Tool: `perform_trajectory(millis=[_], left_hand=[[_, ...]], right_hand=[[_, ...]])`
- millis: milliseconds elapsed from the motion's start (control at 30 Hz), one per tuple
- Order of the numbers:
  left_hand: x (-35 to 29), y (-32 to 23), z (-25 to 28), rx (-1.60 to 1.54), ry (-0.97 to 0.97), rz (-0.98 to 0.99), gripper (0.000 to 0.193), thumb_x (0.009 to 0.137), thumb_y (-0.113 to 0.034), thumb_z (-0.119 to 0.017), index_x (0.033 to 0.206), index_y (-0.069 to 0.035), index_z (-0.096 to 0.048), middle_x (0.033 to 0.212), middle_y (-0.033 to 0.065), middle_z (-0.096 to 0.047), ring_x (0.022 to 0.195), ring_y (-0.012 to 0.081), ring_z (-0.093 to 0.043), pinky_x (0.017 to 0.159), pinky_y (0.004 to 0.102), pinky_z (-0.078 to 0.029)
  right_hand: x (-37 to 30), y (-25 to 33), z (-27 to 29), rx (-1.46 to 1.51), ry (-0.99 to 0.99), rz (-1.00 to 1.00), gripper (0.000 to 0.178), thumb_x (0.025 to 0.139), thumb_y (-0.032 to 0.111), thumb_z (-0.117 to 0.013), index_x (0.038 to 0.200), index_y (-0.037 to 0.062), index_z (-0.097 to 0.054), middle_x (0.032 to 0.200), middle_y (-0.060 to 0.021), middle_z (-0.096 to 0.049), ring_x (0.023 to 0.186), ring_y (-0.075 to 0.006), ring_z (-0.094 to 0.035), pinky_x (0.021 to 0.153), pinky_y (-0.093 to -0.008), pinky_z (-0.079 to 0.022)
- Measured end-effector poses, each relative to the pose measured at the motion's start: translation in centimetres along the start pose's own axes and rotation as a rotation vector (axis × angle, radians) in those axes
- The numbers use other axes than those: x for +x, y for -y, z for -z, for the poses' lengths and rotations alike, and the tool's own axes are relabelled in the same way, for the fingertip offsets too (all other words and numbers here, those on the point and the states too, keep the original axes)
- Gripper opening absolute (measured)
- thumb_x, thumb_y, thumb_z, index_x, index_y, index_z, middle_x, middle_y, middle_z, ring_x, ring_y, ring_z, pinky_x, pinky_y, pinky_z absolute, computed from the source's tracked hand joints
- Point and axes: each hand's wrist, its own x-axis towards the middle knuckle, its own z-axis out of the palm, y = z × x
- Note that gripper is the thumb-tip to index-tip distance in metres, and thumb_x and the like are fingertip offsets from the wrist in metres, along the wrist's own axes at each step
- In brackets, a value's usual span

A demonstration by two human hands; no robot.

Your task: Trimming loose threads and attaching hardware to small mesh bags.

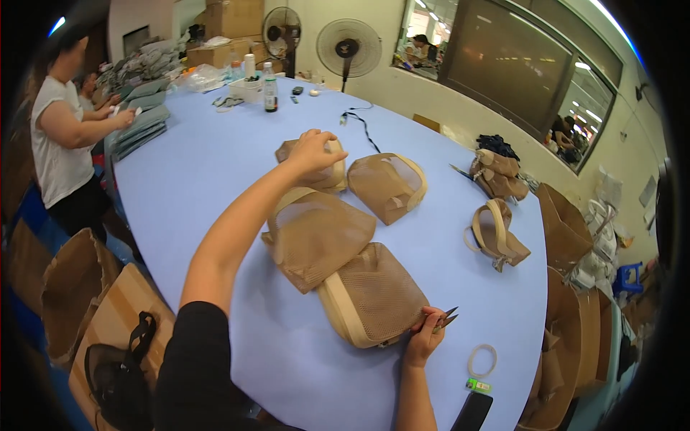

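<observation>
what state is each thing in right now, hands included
left hand: at the far pouch, grip unclear
right hand: closed around small scissors
small scissors: blades apart
near pouch: lying against another pouch
bottle: upright, capped
large fan: standing, spinning or not unclear
black bag: lying on cardboard

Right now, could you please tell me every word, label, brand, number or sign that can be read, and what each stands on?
None can be read well enough to quote.
Bottle at the back: label too small to read.
Small green item at the lower right: markings too small to read.
Fan hub: any badge too small to read.
Mesh pouch at the right hand: no lettering visible.
</observation>
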Motion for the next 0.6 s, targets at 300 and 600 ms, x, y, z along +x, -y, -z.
perform_trajectory(millis=[300, 600], left_hand=[[1.1, -11.3, -12.4, 0.133, 0.707, 0.517, 0.103, 0.052, -0.080, -0.048, 0.136, -0.025, -0.023, 0.142, 0.0164, -0.005, 0.131, 0.0340, 0.000, 0.095, 0.0649, 0.000], [-2.4, -6.6, -13.9, 0.178, 0.727, 0.245, 0.055, 0.076, -0.054, -0.048, 0.118, -0.018, -0.051, 0.112, 0.0126, -0.055, 0.104, 0.0295, -0.051, 0.086, 0.0565, -0.035]], right_hand=[[-0.2, 0.7, 0.7, 0.014, 0.023, -0.110, 0.024, 0.092, 0.025, -0.042, 0.088, 0.0036, -0.053, 0.062, 0.0014, -0.044, 0.054, -0.0047, -0.039, 0.050, -0.0180, -0.033], [-0.1, 0.6, 0.0, 0.069, 0.031, -0.136, 0.022, 0.091, 0.021, -0.043, 0.086, 0.0036, -0.054, 0.057, 0.0028, -0.044, 0.051, -0.0039, -0.038, 0.047, -0.0182, -0.031]])
